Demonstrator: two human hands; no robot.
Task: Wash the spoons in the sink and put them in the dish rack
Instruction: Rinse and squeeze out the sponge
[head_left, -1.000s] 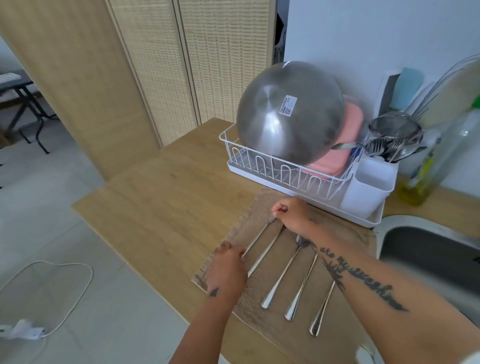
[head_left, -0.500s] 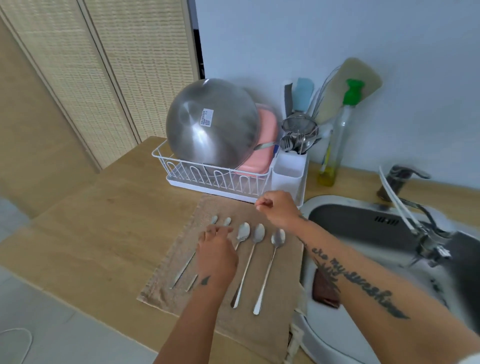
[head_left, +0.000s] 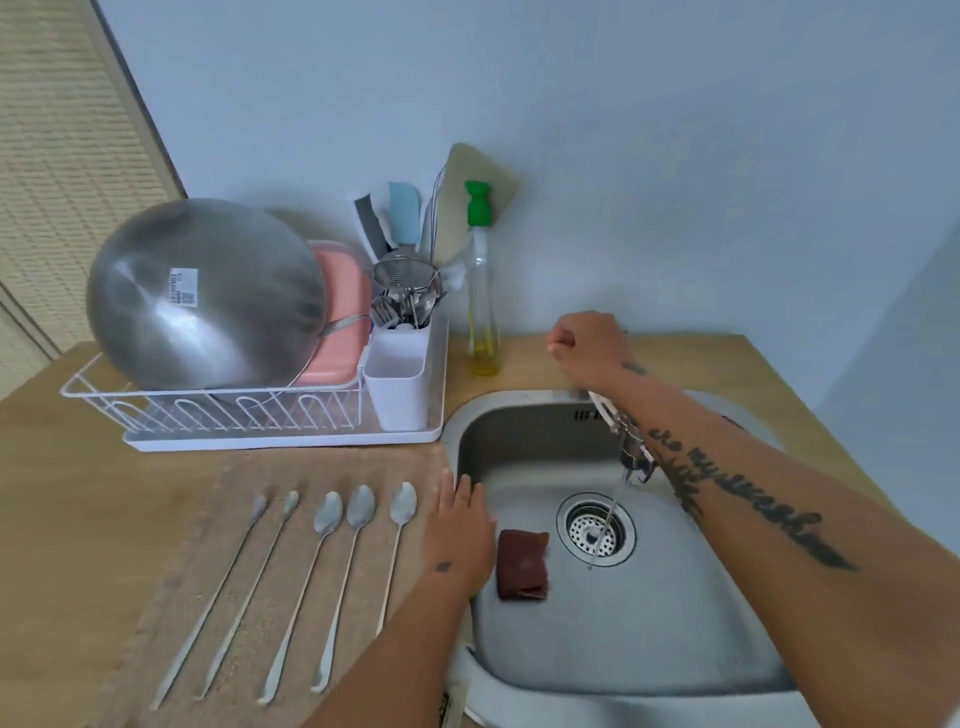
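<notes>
Several steel spoons (head_left: 358, 525) lie side by side on a beige mat (head_left: 171, 597) left of the sink (head_left: 675, 639). My left hand (head_left: 460, 535) rests flat on the sink's left rim, just right of the last spoon, holding nothing. My right hand (head_left: 587, 348) is closed behind the basin, at the base of the tap (head_left: 626, 441); the handle is hidden under it. A thin stream of water falls from the spout toward the drain (head_left: 596, 530). The white dish rack (head_left: 249, 415) stands behind the mat, with a white cutlery holder (head_left: 397, 374) at its right end.
A large steel bowl (head_left: 202, 291) and a pink container (head_left: 337, 322) fill the rack. The holder has several utensils in it. A green-capped bottle (head_left: 482, 291) stands by the wall. A brown sponge (head_left: 522, 564) lies in the basin near my left hand.
My view swung right to the sink. My left hand left the spoons for the sink rim. My right hand went from the mat to the tap, and water now runs.
</notes>
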